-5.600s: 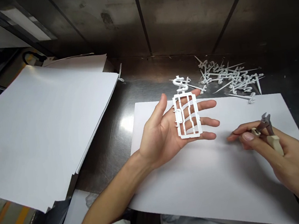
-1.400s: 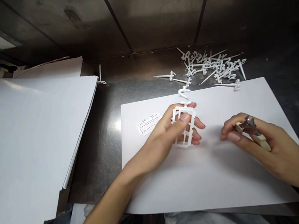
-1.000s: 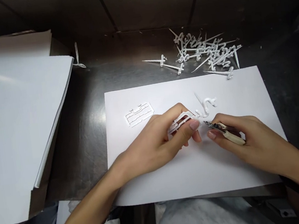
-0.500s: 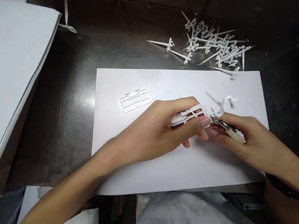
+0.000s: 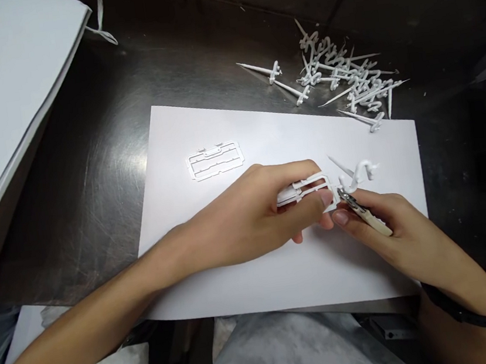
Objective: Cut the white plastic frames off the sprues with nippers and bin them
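My left hand (image 5: 268, 208) is closed on a white plastic frame (image 5: 309, 184), thumb on top, its left end hidden in the palm. In my right hand (image 5: 390, 223) is a pair of nippers (image 5: 369, 216) with pale handles and metal jaws. The jaws sit at the right end of the frame, where a curled white sprue (image 5: 361, 174) with a thin spike sticks up. Whether the sprue is still joined to the frame I cannot tell. A similar flat white frame (image 5: 216, 160) lies on the white sheet (image 5: 282, 283) beyond my left wrist.
Several cut white sprues (image 5: 351, 71) lie heaped on the dark metal table (image 5: 174, 54) behind the sheet. A stack of white sheets or a pad (image 5: 4, 75) stands at the left, with a loop of cord at its edge.
The view has shifted slightly, so most things sit a little further left. The nipper jaws stay at the frame's right end, and both hands keep their hold.
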### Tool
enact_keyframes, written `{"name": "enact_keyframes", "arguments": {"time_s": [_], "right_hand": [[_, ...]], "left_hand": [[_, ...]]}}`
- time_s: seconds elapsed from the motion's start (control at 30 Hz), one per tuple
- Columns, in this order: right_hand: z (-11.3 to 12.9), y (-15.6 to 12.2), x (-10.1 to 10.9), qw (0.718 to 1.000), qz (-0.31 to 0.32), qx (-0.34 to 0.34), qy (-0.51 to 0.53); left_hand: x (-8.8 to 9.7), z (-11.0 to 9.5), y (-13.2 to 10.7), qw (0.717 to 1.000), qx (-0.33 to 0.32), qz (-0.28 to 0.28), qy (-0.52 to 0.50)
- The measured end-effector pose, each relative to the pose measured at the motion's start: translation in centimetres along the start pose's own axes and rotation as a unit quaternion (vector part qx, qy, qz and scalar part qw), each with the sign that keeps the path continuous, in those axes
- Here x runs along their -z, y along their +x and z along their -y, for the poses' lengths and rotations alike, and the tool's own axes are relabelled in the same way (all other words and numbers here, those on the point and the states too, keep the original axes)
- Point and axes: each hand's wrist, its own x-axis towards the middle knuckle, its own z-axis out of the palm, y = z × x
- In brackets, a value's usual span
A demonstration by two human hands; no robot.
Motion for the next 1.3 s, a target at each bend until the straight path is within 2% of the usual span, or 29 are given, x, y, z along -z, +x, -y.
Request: {"name": "enact_keyframes", "arguments": {"time_s": [0.23,0.4,0.67,0.93,1.1,1.3], "right_hand": [[0.6,-0.2,0.0,1.0,0.027,-0.009,0.009],[0.7,-0.2,-0.1,0.999,0.029,-0.001,-0.013],[0.8,-0.1,-0.1,0.998,0.028,-0.001,-0.06],[0.7,0.1,-0.5,0.998,0.043,-0.019,-0.04],[0.4,0.0,-1.1,0.998,0.023,-0.03,-0.043],[0.2,-0.3,-1.2,0.997,-0.044,-0.024,-0.066]], "left_hand": [[0.1,0.2,0.1,1.0,0.006,0.003,0.017],[0.6,-0.5,0.3,0.998,0.043,0.031,0.018],[0.1,-0.2,0.2,0.997,0.038,0.015,0.059],[0.6,-0.2,0.9,0.996,0.066,0.045,0.03],[0.8,0.2,1.2,0.997,0.058,0.047,0.032],[0.9,0.8,1.1,0.997,0.052,0.055,0.012]]}}
